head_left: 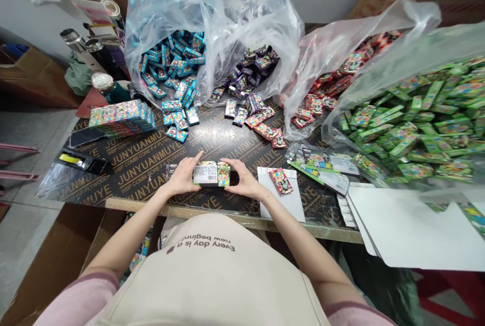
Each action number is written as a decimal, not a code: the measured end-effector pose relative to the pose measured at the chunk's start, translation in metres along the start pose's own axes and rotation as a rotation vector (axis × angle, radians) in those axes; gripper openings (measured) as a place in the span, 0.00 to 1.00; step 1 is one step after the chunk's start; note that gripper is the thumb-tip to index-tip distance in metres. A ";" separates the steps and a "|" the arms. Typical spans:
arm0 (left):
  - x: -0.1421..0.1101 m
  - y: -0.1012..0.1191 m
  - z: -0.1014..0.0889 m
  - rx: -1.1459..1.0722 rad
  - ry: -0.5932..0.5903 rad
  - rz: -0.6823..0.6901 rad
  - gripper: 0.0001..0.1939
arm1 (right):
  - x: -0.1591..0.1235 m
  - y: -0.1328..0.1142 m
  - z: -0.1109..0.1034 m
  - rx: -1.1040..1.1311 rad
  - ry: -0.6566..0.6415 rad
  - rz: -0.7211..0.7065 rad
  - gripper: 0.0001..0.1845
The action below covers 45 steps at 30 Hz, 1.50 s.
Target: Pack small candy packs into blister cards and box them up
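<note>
Both my hands meet over the near middle of the dark plywood table. My left hand and my right hand are closed round the two ends of a small stack of colourful packets, green at its right end. A single red packet lies on a white sheet just right of my right hand.
Clear plastic bags hold blue packets, purple packets, red packets and green packets. A wrapped block of packets and flasks stand at the left. White sheets lie right; cardboard boxes sit below.
</note>
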State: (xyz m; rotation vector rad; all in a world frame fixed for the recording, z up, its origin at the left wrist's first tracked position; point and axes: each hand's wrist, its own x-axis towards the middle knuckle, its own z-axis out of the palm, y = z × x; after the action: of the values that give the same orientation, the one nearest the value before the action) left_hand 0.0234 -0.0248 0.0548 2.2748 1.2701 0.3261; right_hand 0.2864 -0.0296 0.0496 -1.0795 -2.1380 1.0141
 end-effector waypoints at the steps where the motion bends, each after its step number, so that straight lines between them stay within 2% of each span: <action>1: 0.001 0.003 -0.001 -0.038 -0.012 0.012 0.59 | 0.000 -0.002 -0.004 0.091 -0.039 -0.013 0.43; 3: 0.004 0.008 -0.003 -0.094 -0.014 0.007 0.58 | 0.003 -0.006 -0.011 0.217 -0.044 0.003 0.46; 4: 0.007 0.011 -0.004 -0.114 0.020 -0.020 0.57 | 0.005 -0.008 -0.014 0.252 0.013 0.042 0.48; 7: 0.020 0.022 0.000 -0.249 0.243 -0.186 0.54 | 0.014 -0.017 -0.012 0.417 0.368 0.245 0.50; 9: 0.030 0.031 0.008 -0.463 0.383 -0.290 0.45 | 0.022 -0.023 -0.005 0.670 0.536 0.390 0.46; 12: 0.042 0.049 0.028 -0.921 0.495 -0.371 0.25 | 0.034 -0.031 0.007 1.014 0.675 0.546 0.38; 13: 0.044 0.056 0.035 -1.074 0.513 -0.391 0.22 | 0.038 -0.032 0.009 1.069 0.743 0.576 0.34; 16: 0.046 0.076 0.051 -1.404 0.543 -0.458 0.22 | 0.046 -0.029 0.009 1.102 0.904 0.601 0.22; 19: 0.047 0.090 0.054 -1.550 0.570 -0.569 0.25 | 0.048 -0.026 0.007 1.043 0.901 0.636 0.13; 21: 0.049 0.093 0.052 -1.604 0.568 -0.641 0.26 | 0.047 -0.027 0.007 1.022 0.855 0.659 0.12; 27: 0.057 0.086 0.042 -1.747 0.572 -0.698 0.21 | 0.031 -0.036 0.002 1.200 0.799 0.578 0.22; 32: 0.063 0.083 0.037 -1.741 0.462 -0.740 0.16 | 0.025 -0.031 0.001 1.270 0.749 0.632 0.25; 37: 0.073 0.076 0.021 -1.574 0.476 -0.681 0.09 | 0.029 -0.030 0.010 1.162 0.783 0.541 0.10; 39: 0.071 0.071 0.010 -1.449 0.503 -0.595 0.06 | 0.026 -0.032 0.015 1.002 0.827 0.450 0.06; 41: 0.066 0.065 -0.001 -1.217 0.502 -0.414 0.04 | 0.020 -0.032 0.017 0.821 0.845 0.374 0.07; 43: 0.060 0.061 -0.011 -0.991 0.437 -0.205 0.05 | 0.014 -0.032 0.016 0.682 0.841 0.355 0.09; 45: 0.057 0.058 -0.019 -0.870 0.347 -0.099 0.05 | 0.011 -0.032 0.011 0.614 0.813 0.384 0.11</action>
State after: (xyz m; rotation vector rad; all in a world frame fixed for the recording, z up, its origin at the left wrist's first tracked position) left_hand 0.0869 0.0041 0.1000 1.4408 1.0834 1.0393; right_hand 0.2588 -0.0375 0.0699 -1.2935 -0.9140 1.0431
